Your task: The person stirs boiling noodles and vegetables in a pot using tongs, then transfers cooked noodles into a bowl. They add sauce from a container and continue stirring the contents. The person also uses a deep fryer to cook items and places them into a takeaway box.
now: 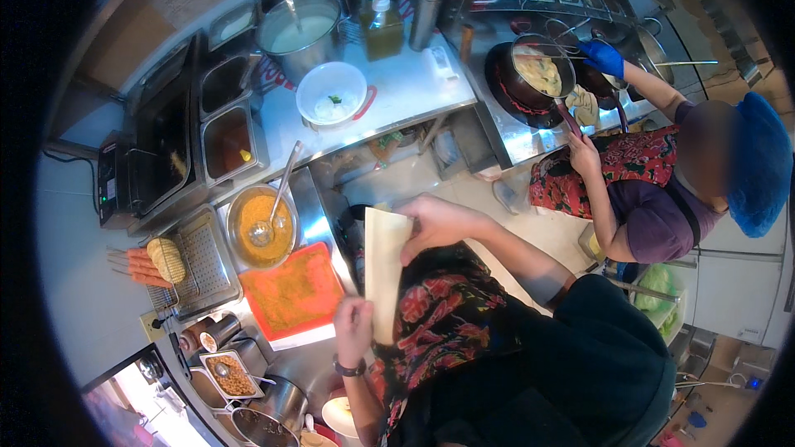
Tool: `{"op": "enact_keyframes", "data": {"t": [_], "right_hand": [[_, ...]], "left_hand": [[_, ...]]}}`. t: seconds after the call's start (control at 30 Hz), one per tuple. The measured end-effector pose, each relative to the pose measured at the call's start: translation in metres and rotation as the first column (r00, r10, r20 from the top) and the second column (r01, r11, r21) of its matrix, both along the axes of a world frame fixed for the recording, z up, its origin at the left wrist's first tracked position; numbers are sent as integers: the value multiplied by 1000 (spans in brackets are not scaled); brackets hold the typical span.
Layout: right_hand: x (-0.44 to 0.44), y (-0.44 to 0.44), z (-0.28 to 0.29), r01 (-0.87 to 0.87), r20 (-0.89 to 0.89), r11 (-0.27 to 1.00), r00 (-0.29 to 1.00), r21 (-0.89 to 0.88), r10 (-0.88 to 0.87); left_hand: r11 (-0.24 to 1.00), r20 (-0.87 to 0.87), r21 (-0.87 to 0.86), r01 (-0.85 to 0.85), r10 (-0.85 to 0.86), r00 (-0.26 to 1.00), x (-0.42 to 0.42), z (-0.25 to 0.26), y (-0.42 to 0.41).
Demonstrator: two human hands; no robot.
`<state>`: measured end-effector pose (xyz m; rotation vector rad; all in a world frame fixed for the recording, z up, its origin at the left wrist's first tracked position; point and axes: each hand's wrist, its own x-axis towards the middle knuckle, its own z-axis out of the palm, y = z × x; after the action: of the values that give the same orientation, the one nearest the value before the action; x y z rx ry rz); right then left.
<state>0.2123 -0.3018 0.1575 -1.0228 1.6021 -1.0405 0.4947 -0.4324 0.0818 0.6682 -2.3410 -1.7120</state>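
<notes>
In front of my floral apron (441,304) I hold a long, cream-coloured piece of folded paper (382,267), possibly a paper bag. My right hand (441,223) grips its upper end, thumb on the near face. Lower down, my left hand (353,326), with a dark band at the wrist, has curled fingers at the paper's left edge; motion blurs them a little. Beyond the paper lies a red-orange tray (292,292) coated with orange-brown seasoning. A steel bowl (233,230) of orange crumbs or powder stands beside it, holding a perforated ladle (264,231).
Skewered sausages (146,267) lie on a wire rack by a perforated steel tray (208,261). A fryer (155,136) stands at upper left. At right, a co-worker's blue-gloved hand (601,59) works over a pan (540,68). Beans fill a steel container (230,372) at lower left.
</notes>
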Motion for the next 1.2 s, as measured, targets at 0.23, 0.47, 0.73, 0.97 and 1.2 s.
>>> {"op": "enact_keyframes", "data": {"t": [0.23, 0.47, 0.73, 0.97, 1.2], "right_hand": [[-15, 15, 7, -151, 209, 989, 967, 2, 147], [-7, 24, -6, -123, 97, 992, 988, -16, 124], [-9, 25, 2, -178, -31, 984, 983, 23, 179], [-11, 26, -7, -181, 35, 983, 983, 24, 180], [-12, 23, 1, -105, 5, 986, 994, 127, 105]], "left_hand": [[988, -80, 92, -125, 132, 988, -8, -12, 8], [992, 8, 94, 88, -89, 996, -12, 8, 12], [912, -85, -393, -122, 96, 992, -19, -10, 12], [971, 32, -237, -21, 29, 999, -14, 0, 17], [974, 67, 219, -55, 41, 997, -9, -3, 1]]}}
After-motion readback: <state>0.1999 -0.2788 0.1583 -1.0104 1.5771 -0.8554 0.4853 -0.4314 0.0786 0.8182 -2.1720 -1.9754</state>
